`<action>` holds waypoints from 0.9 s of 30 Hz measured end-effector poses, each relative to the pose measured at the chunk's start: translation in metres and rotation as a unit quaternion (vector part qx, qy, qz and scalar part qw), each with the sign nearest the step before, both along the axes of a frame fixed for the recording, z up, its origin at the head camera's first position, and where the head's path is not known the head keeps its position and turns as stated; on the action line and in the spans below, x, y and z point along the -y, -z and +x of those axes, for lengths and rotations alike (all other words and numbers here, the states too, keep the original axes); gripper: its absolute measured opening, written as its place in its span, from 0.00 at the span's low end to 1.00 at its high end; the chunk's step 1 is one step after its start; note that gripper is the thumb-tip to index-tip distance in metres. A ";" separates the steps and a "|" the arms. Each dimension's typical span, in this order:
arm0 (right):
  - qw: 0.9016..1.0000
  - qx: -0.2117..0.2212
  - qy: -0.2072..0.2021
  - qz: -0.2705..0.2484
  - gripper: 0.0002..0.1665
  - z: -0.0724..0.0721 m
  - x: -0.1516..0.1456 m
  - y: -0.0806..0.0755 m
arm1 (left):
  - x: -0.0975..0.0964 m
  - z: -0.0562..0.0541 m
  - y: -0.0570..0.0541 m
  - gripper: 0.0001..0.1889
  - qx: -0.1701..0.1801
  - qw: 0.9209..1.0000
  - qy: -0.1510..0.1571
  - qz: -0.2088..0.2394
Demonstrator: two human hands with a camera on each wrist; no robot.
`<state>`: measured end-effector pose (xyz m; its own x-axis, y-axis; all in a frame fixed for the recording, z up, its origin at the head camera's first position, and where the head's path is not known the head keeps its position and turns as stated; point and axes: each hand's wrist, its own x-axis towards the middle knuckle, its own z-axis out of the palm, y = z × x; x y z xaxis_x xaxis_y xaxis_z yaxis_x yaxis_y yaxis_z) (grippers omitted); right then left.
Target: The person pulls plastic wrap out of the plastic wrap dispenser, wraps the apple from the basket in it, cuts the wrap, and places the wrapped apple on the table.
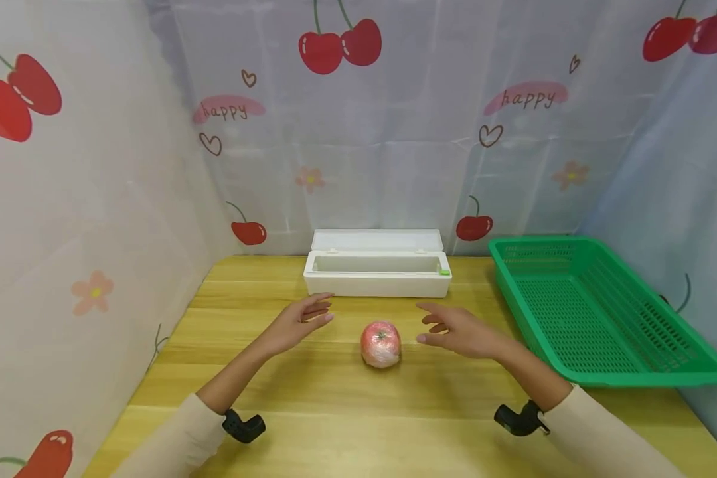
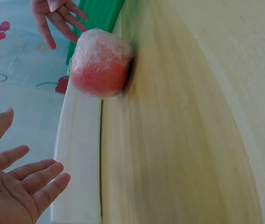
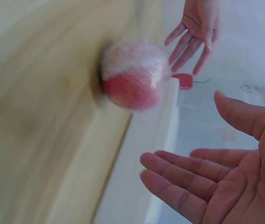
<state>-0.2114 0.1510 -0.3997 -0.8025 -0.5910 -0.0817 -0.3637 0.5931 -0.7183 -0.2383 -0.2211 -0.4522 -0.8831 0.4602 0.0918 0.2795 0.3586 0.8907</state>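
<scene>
A red apple (image 1: 381, 345) wrapped in clear plastic film sits on the wooden table, between my two hands. My left hand (image 1: 299, 323) hovers to the apple's left, its fingers relaxed and holding nothing. On the other side my right hand (image 1: 459, 330) is held above the table, fingers loosely spread and apart from the apple. The wrapped apple (image 2: 100, 63) shows its crinkled film in the left wrist view, and the right wrist view has the apple (image 3: 136, 74) somewhat blurred. Behind it stands a long white box (image 1: 378, 285) with its lid (image 1: 378, 239) raised.
A green plastic basket (image 1: 609, 318) stands at the right of the table (image 1: 358, 425). The box has a small green piece (image 1: 445, 272) on its right front rim. Curtains printed with cherries (image 1: 340, 46) enclose the back and sides.
</scene>
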 end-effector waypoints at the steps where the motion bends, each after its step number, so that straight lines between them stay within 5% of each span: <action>1: 1.000 -0.006 -0.004 0.004 0.42 0.000 -0.004 -0.006 | 0.004 -0.001 -0.004 0.30 -0.015 1.000 -0.006 -0.005; 6: 1.000 -0.024 -0.001 0.011 0.37 0.002 -0.026 -0.033 | 0.027 -0.007 -0.025 0.31 -0.093 0.993 -0.047 -0.051; 12: 0.996 -0.073 0.038 0.027 0.32 -0.004 -0.055 -0.063 | 0.053 -0.019 -0.055 0.33 -0.147 0.976 -0.100 -0.124; 19: 0.978 -0.166 0.104 0.070 0.32 -0.019 -0.087 -0.097 | 0.074 -0.033 -0.091 0.33 -0.204 0.951 -0.153 -0.176; 27: 0.960 -0.205 0.175 0.070 0.38 -0.034 -0.120 -0.111 | 0.087 -0.046 -0.110 0.33 -0.242 0.922 -0.197 -0.230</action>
